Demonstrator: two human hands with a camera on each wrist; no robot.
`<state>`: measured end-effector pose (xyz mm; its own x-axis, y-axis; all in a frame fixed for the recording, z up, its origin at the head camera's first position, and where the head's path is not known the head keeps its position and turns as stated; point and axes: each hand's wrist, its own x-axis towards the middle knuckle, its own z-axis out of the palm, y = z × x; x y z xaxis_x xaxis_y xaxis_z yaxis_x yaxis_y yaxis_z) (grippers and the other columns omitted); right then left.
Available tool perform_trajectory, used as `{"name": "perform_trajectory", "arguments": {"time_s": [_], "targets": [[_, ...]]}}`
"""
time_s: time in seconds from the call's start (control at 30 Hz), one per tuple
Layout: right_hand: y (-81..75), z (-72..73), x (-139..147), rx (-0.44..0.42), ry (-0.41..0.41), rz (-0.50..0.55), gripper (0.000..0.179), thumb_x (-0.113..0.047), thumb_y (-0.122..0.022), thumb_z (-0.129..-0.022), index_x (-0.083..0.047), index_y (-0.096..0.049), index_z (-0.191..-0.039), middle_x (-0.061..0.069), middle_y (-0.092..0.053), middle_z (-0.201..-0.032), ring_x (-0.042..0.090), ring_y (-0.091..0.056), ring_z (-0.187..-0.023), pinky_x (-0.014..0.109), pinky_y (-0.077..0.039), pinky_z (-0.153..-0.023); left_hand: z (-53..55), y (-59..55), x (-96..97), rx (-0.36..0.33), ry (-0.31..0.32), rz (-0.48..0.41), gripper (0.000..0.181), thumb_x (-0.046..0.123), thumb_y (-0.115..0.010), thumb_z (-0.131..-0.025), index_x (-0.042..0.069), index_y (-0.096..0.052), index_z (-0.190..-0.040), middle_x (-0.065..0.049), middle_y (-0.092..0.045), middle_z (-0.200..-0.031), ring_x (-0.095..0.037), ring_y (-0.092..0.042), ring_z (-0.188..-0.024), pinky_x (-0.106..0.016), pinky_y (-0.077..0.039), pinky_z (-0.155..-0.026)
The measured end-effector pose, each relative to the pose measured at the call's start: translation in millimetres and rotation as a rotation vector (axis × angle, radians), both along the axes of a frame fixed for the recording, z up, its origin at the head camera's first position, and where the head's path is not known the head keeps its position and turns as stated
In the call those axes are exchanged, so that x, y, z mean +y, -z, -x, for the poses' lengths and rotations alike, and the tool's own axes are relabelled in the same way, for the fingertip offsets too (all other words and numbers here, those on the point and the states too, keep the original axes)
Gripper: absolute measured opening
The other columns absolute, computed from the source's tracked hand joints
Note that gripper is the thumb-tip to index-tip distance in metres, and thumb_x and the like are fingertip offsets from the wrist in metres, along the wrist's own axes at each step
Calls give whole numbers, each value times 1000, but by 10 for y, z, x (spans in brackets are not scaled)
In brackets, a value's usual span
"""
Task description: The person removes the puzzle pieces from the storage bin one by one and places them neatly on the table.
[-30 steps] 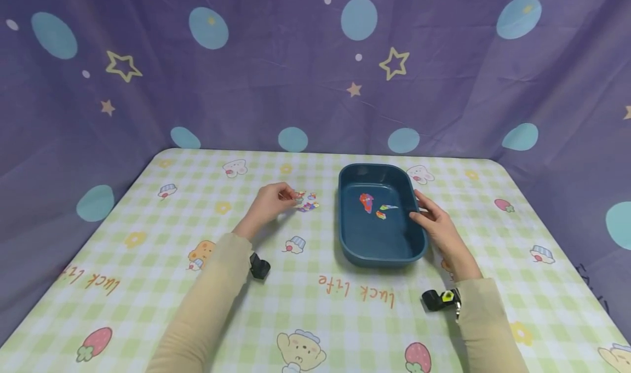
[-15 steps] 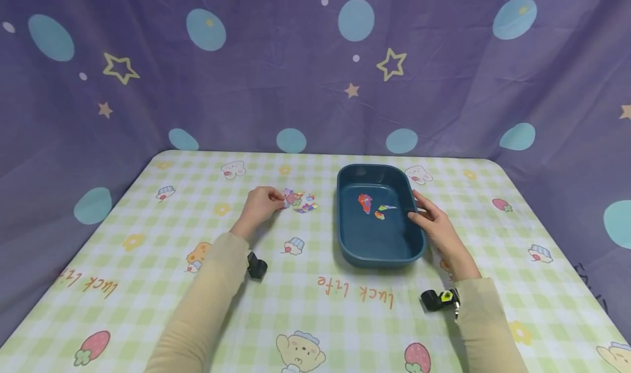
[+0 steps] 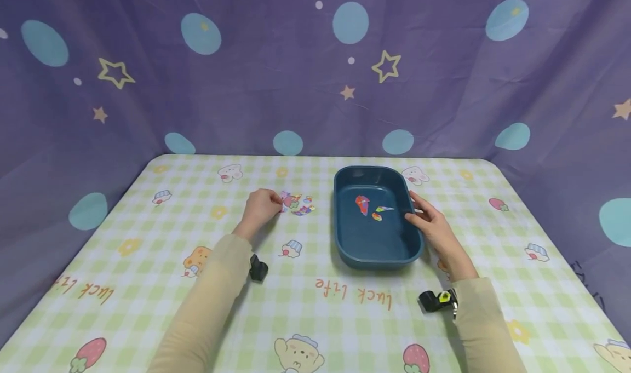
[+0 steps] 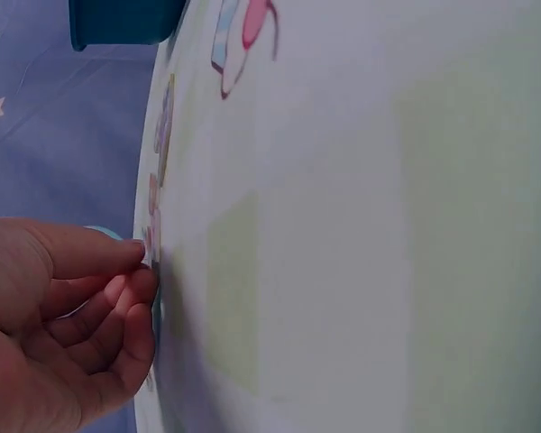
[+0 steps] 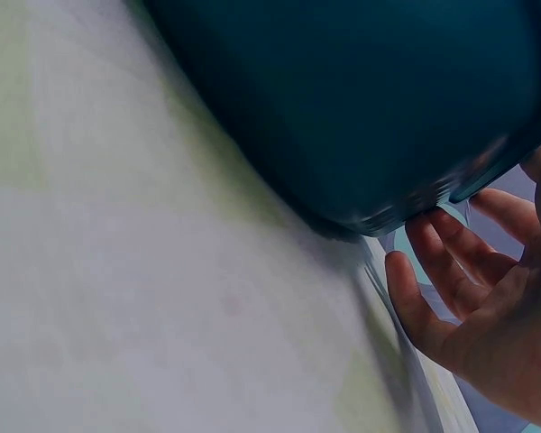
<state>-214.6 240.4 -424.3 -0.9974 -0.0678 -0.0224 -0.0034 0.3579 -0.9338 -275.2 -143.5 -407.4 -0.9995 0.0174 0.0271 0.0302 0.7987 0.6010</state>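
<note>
On the table to the left of the bin lie several small, flat, colourful pieces (image 3: 303, 211), some beside a printed strawberry. My left hand (image 3: 260, 207) pinches at the left edge of one purplish flat piece (image 3: 285, 195); the left wrist view shows thumb and index finger (image 4: 117, 257) meeting close to the tabletop. The teal plastic bin (image 3: 378, 247) stands upright with 3 colourful flat pieces on its floor, one of them red (image 3: 362, 205). My right hand (image 3: 434, 228) holds the bin's right wall, thumb over the rim and fingers outside.
A green-checked tablecloth (image 3: 345, 323) with printed cartoons covers the table. Black wrist cameras (image 3: 258, 269) are worn on both wrists. A purple curtain (image 3: 276, 99) with stars and ovals hangs behind the table.
My left hand has drawn back leftward from over the loose pieces, exposing the strawberry print and the purplish piece. The right hand keeps its place on the bin. The head view has shifted slightly.
</note>
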Motion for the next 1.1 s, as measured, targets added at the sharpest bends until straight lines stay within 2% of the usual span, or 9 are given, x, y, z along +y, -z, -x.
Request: {"name": "perform_trajectory", "arguments": {"time_s": [0.17,0.33,0.43,0.63,0.73,0.9,1.1], "targets": [[9,-11,1,2,5,-7,61,-27,-54,-91,-23,-25,-144,16,-37,-138,31,-44,-120,46,-33,-99,-34,-50,99,60,24,-37,10,10,-62,-81,5,-67,-87,-9,-65,-79,-17,-55,-64,-26,-44,-60],[16,-20,-4,-2,12,-10,61,-27,-55,-90,-23,-26,-144,16,-37,-138,31,-44,-120,46,-34,-99,-70,-138,285,149,110,-92,10,10,-60,-82,7,-66,-89,-6,-65,-82,-19,-57,-74,-30,-46,-69],[13,-23,-7,-2,13,-12,61,-27,-55,-90,-23,-25,-144,16,-37,-138,31,-44,-120,46,-34,-99,-94,-227,420,175,165,-106,11,12,-59,-84,8,-66,-92,-5,-65,-85,-19,-58,-78,-31,-46,-72],[3,-17,-11,1,12,-9,61,-26,-54,-91,-24,-25,-144,16,-37,-139,31,-44,-120,46,-34,-99,-100,-412,740,205,285,-53,12,15,-61,-85,11,-66,-94,-2,-63,-87,-15,-56,-76,-28,-45,-69],[-2,-18,-11,-1,16,-7,61,-25,-54,-91,-24,-26,-144,15,-37,-138,30,-44,-119,44,-35,-99,-99,-470,929,190,364,-20,12,15,-62,-85,12,-66,-95,-2,-62,-88,-14,-56,-77,-26,-45,-69],[-5,-22,-15,-7,16,-11,60,-26,-54,-91,-25,-26,-144,14,-38,-138,28,-46,-117,41,-36,-97,-120,-463,1221,138,490,10,13,15,-63,-84,11,-66,-97,-1,-61,-90,-12,-56,-80,-24,-46,-72],[-12,-21,-22,-10,19,-4,60,-25,-54,-91,-25,-27,-144,13,-39,-138,22,-48,-114,37,-37,-96,-106,-372,1480,128,627,53,16,15,-63,-84,11,-67,-99,1,-63,-90,-9,-57,-80,-20,-46,-70]]}}
